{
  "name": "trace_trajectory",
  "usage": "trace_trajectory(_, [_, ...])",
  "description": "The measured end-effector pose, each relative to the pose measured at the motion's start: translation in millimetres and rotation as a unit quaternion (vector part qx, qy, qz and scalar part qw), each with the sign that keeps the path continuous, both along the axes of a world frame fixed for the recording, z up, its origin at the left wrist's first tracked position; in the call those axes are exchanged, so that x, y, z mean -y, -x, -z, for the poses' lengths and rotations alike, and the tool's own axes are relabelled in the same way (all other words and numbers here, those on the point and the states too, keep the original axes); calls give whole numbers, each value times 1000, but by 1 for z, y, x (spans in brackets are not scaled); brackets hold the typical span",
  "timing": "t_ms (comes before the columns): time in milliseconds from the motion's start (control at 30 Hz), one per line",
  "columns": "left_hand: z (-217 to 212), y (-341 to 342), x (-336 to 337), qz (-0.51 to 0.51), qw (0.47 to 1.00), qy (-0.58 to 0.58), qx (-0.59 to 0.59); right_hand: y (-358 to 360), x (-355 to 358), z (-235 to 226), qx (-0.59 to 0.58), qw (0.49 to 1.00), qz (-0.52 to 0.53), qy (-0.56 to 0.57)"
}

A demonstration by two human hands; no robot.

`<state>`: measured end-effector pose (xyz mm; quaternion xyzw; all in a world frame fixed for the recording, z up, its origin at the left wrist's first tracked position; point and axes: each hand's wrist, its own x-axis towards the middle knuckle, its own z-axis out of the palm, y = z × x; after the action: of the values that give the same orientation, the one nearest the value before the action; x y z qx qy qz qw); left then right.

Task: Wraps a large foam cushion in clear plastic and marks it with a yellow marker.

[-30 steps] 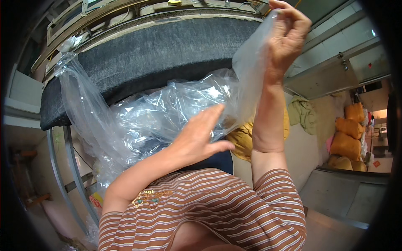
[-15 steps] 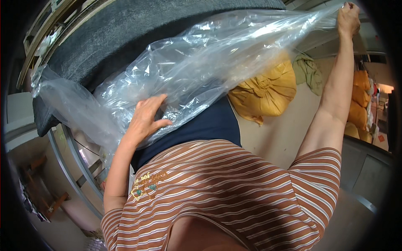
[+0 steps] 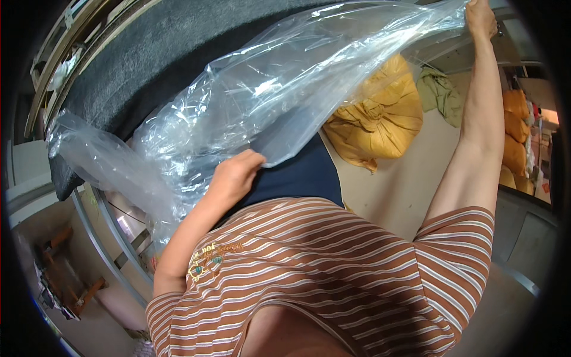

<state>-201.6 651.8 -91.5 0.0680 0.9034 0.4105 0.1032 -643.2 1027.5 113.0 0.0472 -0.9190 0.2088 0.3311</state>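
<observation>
A large sheet of clear plastic film (image 3: 262,89) stretches in front of me, from the left side up to the far right. Near my waist, my left hand (image 3: 237,174) is closed on the film's near edge. My right arm reaches out to the upper right, where my right hand (image 3: 480,21) grips the gathered corner of the same film. Behind the film lies a long dark grey fabric surface (image 3: 143,65) with a fuzzy texture, partly covered by the film at its left end.
A tied yellow sack (image 3: 383,116) sits on the floor right of my legs, with a green cloth (image 3: 439,95) beyond it. Several orange bundles (image 3: 516,128) are stacked at the far right. Metal legs (image 3: 107,244) stand at the left. Wooden strips (image 3: 50,71) line the upper left.
My left hand has moved right and closed on the film's near edge; before, its fingers were spread over it. My right hand, still holding the film, has shifted slightly left and up.
</observation>
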Motion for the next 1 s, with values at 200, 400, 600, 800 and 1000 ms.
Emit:
trace_trajectory(200, [-95,-28,116,-348,899,-266,-30,49,-54,27,-41,994,-86,-50])
trace_trajectory(400, [-101,-44,274,-426,882,27,-200,26,118,121,188,906,-356,128])
trace_trajectory(600, [-90,-69,323,-475,850,104,-204,20,206,143,74,947,-293,105])
trace_trajectory(800, [-71,-98,328,-532,823,82,-182,-8,213,127,-107,945,-307,-45])
trace_trajectory(1000, [-68,-114,330,-552,809,48,-195,-62,200,133,78,888,-368,-266])
